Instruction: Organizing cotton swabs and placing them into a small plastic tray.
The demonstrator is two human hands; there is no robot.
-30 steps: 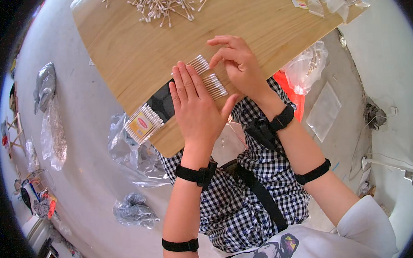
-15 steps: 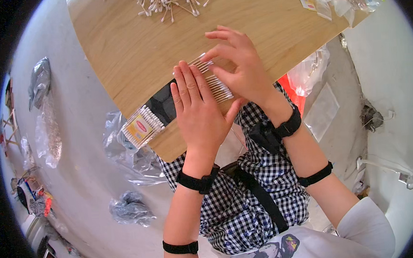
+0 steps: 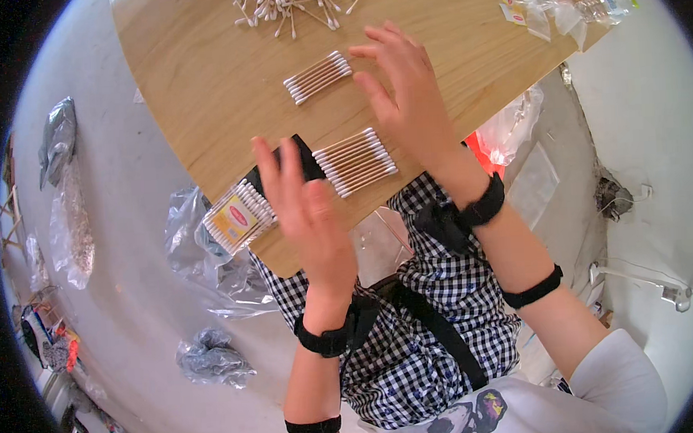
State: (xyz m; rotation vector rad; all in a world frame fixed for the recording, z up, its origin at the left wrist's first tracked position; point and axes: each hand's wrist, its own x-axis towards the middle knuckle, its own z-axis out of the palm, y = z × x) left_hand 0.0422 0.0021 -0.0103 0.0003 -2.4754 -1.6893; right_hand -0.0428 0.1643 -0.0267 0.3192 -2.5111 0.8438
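Both hands are open, nothing gripped — the left hand [image 3: 308,211] and right hand [image 3: 407,96] flank a near row of cotton swabs [image 3: 355,162]; light, easily scattered, best pinched across the stems.

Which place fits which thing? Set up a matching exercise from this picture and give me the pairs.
Things:
1. loose pile of cotton swabs
2. small neat row of swabs
3. larger neat row of swabs
4. packed swabs with a yellow label

Places:
A. at the table's near edge, left of the left hand
B. far side of the table
C. between both hands
D. mid-table, left of the right hand

Pairs: 1-B, 2-D, 3-C, 4-A
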